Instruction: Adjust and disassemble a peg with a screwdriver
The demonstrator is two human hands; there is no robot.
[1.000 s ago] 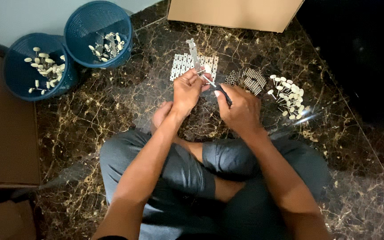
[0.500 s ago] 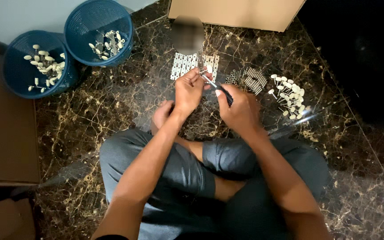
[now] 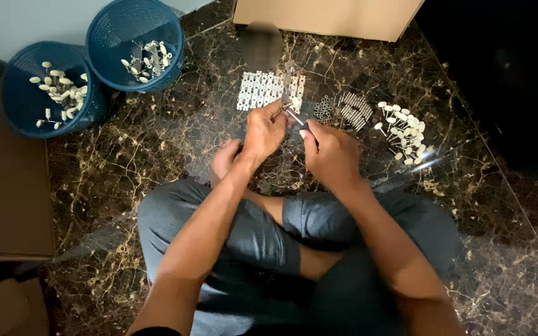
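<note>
Head view: person sits cross-legged on dark marble floor [image 3: 126,162]. Left hand [image 3: 263,132] pinches a small metal piece [image 3: 291,104], held up close w/ parts laid out within reach; right hand [image 3: 330,152] grips a thin tool [image 3: 298,119] against it. Tool tip & piece too small to identify. Two blue baskets [image 3: 51,87] at upper left hold white pegs.

blue baskets [image 3: 135,43] | dark gold-veined marble floor [image 3: 157,143] | grey trousers [image 3: 244,236]

1. A dark marble floor [image 3: 157,155] veined in gold was seen.
2. Two blue baskets [image 3: 51,87] [image 3: 135,43] were set on it.
3. Perforated metal strips [image 3: 259,90], small metal parts [image 3: 353,109] and white-headed pieces [image 3: 403,130] were laid there.
</note>
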